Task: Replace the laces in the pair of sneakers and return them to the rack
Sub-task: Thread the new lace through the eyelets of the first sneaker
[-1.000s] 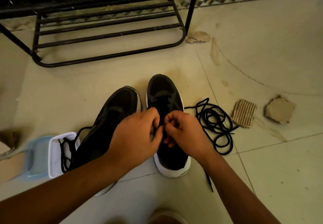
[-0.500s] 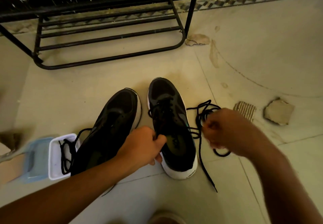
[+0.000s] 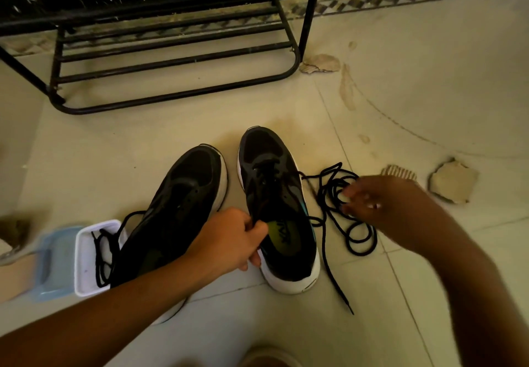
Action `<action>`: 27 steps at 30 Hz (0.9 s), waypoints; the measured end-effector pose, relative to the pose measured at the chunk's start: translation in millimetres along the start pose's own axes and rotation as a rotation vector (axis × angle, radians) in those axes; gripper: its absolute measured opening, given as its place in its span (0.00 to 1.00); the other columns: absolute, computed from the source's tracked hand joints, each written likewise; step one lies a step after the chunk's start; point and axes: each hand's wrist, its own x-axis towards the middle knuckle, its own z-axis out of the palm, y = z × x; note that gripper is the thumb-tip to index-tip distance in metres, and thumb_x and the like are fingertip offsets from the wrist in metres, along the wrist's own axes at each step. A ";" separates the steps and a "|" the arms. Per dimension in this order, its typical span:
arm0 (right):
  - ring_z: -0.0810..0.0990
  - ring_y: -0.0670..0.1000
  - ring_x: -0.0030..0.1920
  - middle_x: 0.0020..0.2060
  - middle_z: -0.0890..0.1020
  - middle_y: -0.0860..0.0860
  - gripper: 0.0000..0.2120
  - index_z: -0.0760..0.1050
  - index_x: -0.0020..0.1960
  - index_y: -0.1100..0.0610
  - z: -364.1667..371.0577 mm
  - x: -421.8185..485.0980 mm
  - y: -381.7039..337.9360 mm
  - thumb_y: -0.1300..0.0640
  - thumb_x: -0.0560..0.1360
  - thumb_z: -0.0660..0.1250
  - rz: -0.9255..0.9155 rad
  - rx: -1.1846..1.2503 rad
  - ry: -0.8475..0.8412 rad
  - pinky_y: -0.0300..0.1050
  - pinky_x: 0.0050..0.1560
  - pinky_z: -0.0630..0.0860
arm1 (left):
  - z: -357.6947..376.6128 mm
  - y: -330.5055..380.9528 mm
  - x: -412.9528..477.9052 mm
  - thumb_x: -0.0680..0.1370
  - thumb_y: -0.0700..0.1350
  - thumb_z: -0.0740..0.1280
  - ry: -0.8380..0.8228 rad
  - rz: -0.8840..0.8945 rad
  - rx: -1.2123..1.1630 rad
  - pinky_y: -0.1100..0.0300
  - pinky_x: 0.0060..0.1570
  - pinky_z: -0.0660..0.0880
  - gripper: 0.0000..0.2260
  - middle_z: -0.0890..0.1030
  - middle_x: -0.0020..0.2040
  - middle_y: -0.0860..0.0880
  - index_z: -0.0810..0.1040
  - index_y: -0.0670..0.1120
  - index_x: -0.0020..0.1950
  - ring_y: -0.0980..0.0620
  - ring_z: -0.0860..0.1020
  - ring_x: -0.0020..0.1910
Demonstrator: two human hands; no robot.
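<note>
Two black sneakers with white soles stand side by side on the tiled floor, toes pointing away. My left hand (image 3: pixel 232 239) pinches a lace end at the tongue of the right sneaker (image 3: pixel 276 209). The left sneaker (image 3: pixel 183 206) leans against a white tray. A loose black lace (image 3: pixel 340 218) lies coiled on the floor right of the right sneaker, and one strand runs from it into the shoe. My right hand (image 3: pixel 375 199) is over the coil, blurred, fingers curled at the lace. The black metal rack (image 3: pixel 177 60) stands beyond the shoes.
A white tray (image 3: pixel 86 263) with another black lace in it and a pale blue lid (image 3: pixel 48 266) sit at the left. Cardboard scraps (image 3: pixel 453 180) lie on the floor at the right and beside the rack's leg. A foot shows at the bottom edge.
My right hand left the right sneaker's tongue and moved right to the coiled lace. My left hand stayed at the tongue with the lace end. The shoe's opening is now uncovered.
</note>
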 end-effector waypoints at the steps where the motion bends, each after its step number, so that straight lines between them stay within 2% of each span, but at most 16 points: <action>1: 0.78 0.43 0.44 0.45 0.81 0.46 0.10 0.80 0.51 0.52 11.3 3.8 -12.2 0.53 0.71 0.72 -0.090 0.056 0.057 0.40 0.49 0.76 | 0.0 0.1 0.4 0.79 0.46 0.60 -0.006 -0.002 -0.008 0.63 0.35 0.76 0.15 0.82 0.29 0.47 0.75 0.37 0.37 0.57 0.73 0.20; 3: 0.75 0.40 0.44 0.44 0.77 0.43 0.09 0.78 0.49 0.50 35.9 11.3 -31.3 0.52 0.70 0.73 -0.206 0.087 0.120 0.37 0.46 0.74 | -0.5 0.3 0.7 0.79 0.46 0.60 -0.020 -0.006 -0.024 0.65 0.32 0.75 0.15 0.82 0.30 0.46 0.75 0.37 0.38 0.58 0.73 0.19; 6: 0.76 0.48 0.52 0.53 0.74 0.46 0.16 0.75 0.55 0.49 66.8 17.2 -47.8 0.55 0.70 0.73 -0.284 0.079 0.195 0.45 0.51 0.78 | -1.3 0.8 0.3 0.80 0.47 0.59 -0.040 0.001 -0.030 0.68 0.29 0.74 0.15 0.81 0.30 0.47 0.74 0.40 0.37 0.59 0.73 0.19; 8: 0.75 0.51 0.54 0.56 0.73 0.48 0.18 0.75 0.57 0.51 78.8 19.3 -50.3 0.59 0.69 0.73 -0.306 0.071 0.245 0.47 0.51 0.79 | -1.1 0.1 0.1 0.80 0.48 0.59 -0.039 0.006 -0.026 0.69 0.29 0.73 0.16 0.82 0.30 0.48 0.75 0.40 0.37 0.59 0.74 0.20; 11: 0.77 0.54 0.51 0.53 0.76 0.52 0.14 0.79 0.54 0.55 84.8 23.4 -47.1 0.63 0.70 0.71 -0.313 0.070 0.330 0.49 0.47 0.79 | -0.4 -0.6 0.6 0.80 0.47 0.59 -0.033 0.005 -0.029 0.69 0.30 0.74 0.16 0.81 0.29 0.48 0.75 0.40 0.37 0.59 0.73 0.20; 13: 0.78 0.52 0.47 0.50 0.77 0.52 0.09 0.80 0.50 0.57 82.0 25.7 -43.9 0.60 0.70 0.72 -0.299 0.092 0.346 0.49 0.46 0.79 | 0.2 -0.2 0.5 0.79 0.46 0.59 -0.032 -0.004 -0.042 0.68 0.31 0.74 0.15 0.81 0.29 0.48 0.75 0.42 0.36 0.59 0.73 0.20; 17: 0.77 0.45 0.40 0.44 0.77 0.47 0.04 0.81 0.40 0.55 75.4 25.9 -35.6 0.55 0.69 0.74 -0.314 0.195 0.337 0.42 0.43 0.79 | 2.9 -0.5 2.1 0.80 0.46 0.58 -0.019 -0.025 -0.084 0.67 0.29 0.72 0.14 0.81 0.28 0.49 0.75 0.42 0.37 0.58 0.74 0.20; 20: 0.78 0.43 0.42 0.42 0.77 0.45 0.05 0.80 0.36 0.55 75.9 22.4 -28.6 0.57 0.67 0.75 -0.312 0.370 0.294 0.38 0.45 0.79 | 5.9 -0.4 3.4 0.80 0.47 0.58 -0.001 -0.038 -0.105 0.68 0.24 0.66 0.15 0.81 0.29 0.49 0.75 0.42 0.37 0.57 0.73 0.20; 24: 0.79 0.43 0.45 0.42 0.79 0.49 0.08 0.77 0.32 0.56 71.6 21.9 -20.5 0.62 0.66 0.75 -0.244 0.656 0.161 0.40 0.48 0.78 | 9.2 1.1 4.9 0.80 0.47 0.58 0.004 -0.048 -0.120 0.65 0.28 0.66 0.16 0.82 0.29 0.49 0.76 0.43 0.37 0.56 0.73 0.21; 27: 0.78 0.42 0.46 0.43 0.79 0.48 0.09 0.77 0.32 0.51 62.8 18.6 -22.3 0.59 0.66 0.75 -0.256 0.580 0.058 0.37 0.49 0.76 | 11.1 0.3 4.6 0.79 0.47 0.58 0.003 -0.051 -0.126 0.63 0.30 0.67 0.15 0.82 0.29 0.49 0.75 0.43 0.36 0.56 0.74 0.21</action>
